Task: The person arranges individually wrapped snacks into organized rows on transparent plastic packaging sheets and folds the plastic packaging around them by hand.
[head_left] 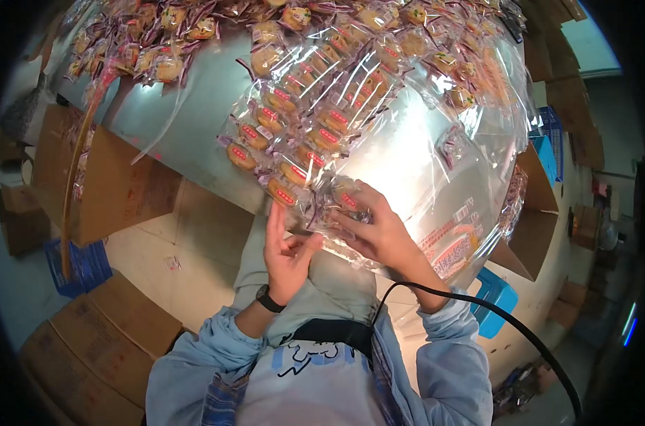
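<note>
Two long rows of individually wrapped small cakes [294,172] lie side by side on the metal table, reaching to its near edge, under or in clear plastic film. My right hand [385,233] is closed on a wrapped cake [349,201] at the near end of the right row, its fingers curled over the crinkled wrapper. At the near end of the left row is my left hand [287,266], thumb apart and fingers stretched up beside the packs. Its fingertips are partly hidden by the wrappers, so contact is unclear.
Many loose wrapped cakes [167,65] are heaped along the table's far side. A printed clear plastic bag [454,245] drapes over the right edge. Cardboard boxes [120,188] stand left and right. A blue stool [494,302] is below right; a black cable [507,312] crosses my right forearm.
</note>
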### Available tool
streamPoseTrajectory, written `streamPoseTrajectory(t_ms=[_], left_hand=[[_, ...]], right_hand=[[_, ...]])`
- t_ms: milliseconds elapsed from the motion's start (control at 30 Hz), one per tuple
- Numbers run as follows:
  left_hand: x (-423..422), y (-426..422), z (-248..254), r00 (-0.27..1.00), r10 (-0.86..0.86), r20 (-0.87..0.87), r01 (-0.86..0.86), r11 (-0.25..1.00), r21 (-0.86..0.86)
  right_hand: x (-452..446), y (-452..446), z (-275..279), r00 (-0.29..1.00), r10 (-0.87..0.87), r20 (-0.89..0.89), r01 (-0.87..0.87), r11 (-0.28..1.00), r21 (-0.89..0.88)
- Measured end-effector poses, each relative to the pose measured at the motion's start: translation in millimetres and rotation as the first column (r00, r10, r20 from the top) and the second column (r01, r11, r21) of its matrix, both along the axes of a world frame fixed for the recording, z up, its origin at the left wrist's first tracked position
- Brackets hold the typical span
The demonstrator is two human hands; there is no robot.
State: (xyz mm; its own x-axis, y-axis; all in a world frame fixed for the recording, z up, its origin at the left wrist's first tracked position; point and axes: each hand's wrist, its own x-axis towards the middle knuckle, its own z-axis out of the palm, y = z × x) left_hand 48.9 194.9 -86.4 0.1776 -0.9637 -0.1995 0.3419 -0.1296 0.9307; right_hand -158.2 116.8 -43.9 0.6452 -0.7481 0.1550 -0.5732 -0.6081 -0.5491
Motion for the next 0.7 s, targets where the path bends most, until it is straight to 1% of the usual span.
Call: streamPoseTrajectory(t_ms=[67,133,167,200,267,300,400,433,500,600,633,700], left_hand=[[-7.3,1.8,17.0,0.999,-0.002,-0.036,0.002,1.000,0.005],[-19.2,5.6,23.4,0.994,0.003,-0.110,0.008,0.995,0.096],[-22.3,9.0,25.1,0.989,0.009,-0.148,0.012,0.990,0.144],[-22.5,11.9,26.3,0.993,-0.044,-0.108,0.063,0.983,0.175],[-24.4,17.4,28.9,0.988,-0.149,-0.035,0.153,0.960,0.235],[-28.9,19.6,28.9,0.995,-0.071,-0.067,0.086,0.966,0.243],[-24.1,17.6,26.9,0.989,-0.062,-0.131,0.096,0.958,0.269],[-25.7,19.8,24.5,0.992,-0.062,-0.113,0.088,0.969,0.233],[-30.8,25.4,21.5,0.995,-0.061,-0.078,0.073,0.984,0.164],[-26.9,25.2,22.7,0.976,-0.127,-0.177,0.178,0.935,0.307],[-27.6,23.9,26.3,0.978,-0.122,-0.170,0.174,0.928,0.331],[-25.9,19.5,36.7,0.981,-0.112,-0.157,0.164,0.911,0.377]], right_hand=[[-11.5,-5.1,-0.8,0.973,-0.060,0.222,0.015,0.980,0.200],[-17.9,-7.9,-3.7,0.930,-0.128,0.346,0.047,0.971,0.233],[-15.7,-2.6,-5.0,0.897,-0.230,0.377,0.101,0.938,0.331],[-10.1,3.2,-4.0,0.856,-0.331,0.397,0.147,0.892,0.427],[-1.0,12.2,-4.6,0.896,-0.297,0.331,0.197,0.932,0.305],[0.7,15.7,-3.5,0.912,-0.281,0.298,0.215,0.948,0.236],[1.1,25.2,4.6,0.941,-0.305,0.143,0.261,0.928,0.264],[4.6,21.0,7.0,0.961,-0.250,0.120,0.250,0.968,0.015],[10.1,19.5,15.3,0.959,-0.257,0.121,0.260,0.966,-0.011],[9.5,21.3,10.5,0.958,-0.269,0.101,0.278,0.957,-0.088],[7.6,20.6,9.1,0.957,-0.274,0.093,0.285,0.951,-0.125],[9.9,19.0,14.9,0.955,-0.272,0.117,0.285,0.951,-0.122]])
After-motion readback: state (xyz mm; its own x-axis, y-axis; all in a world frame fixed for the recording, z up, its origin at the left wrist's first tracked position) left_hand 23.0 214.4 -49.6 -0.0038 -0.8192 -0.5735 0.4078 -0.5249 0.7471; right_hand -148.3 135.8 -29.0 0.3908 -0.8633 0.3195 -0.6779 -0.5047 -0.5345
